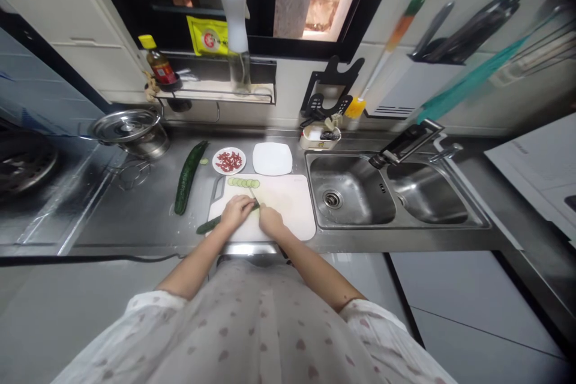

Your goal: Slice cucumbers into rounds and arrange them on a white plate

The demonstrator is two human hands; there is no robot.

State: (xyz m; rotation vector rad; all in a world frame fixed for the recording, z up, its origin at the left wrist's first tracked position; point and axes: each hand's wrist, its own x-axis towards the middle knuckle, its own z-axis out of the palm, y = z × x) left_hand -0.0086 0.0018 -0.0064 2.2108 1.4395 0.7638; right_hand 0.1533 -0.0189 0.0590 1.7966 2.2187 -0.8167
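Note:
On the white cutting board (292, 204), my left hand (237, 212) presses down on a dark green cucumber (208, 226), whose uncut end sticks out to the left past my wrist. My right hand (271, 220) is closed around a knife (254, 194); the handle is hidden in my fist, and the thin blade points away from me beside the cucumber's cut end. A row of overlapping cucumber slices (243, 182) lies along the board's far edge. Left of the board rests a second, whole cucumber (189, 180), with a small cut-off end piece (204, 161) beside it.
Behind the board stand a plate of chopped red pieces (229, 161) and a white square plate (272, 159). A double sink (353, 222) is to the right, with a black faucet (405, 143). A lidded steel pot (146, 141) stands at the back left, below a shelf of bottles.

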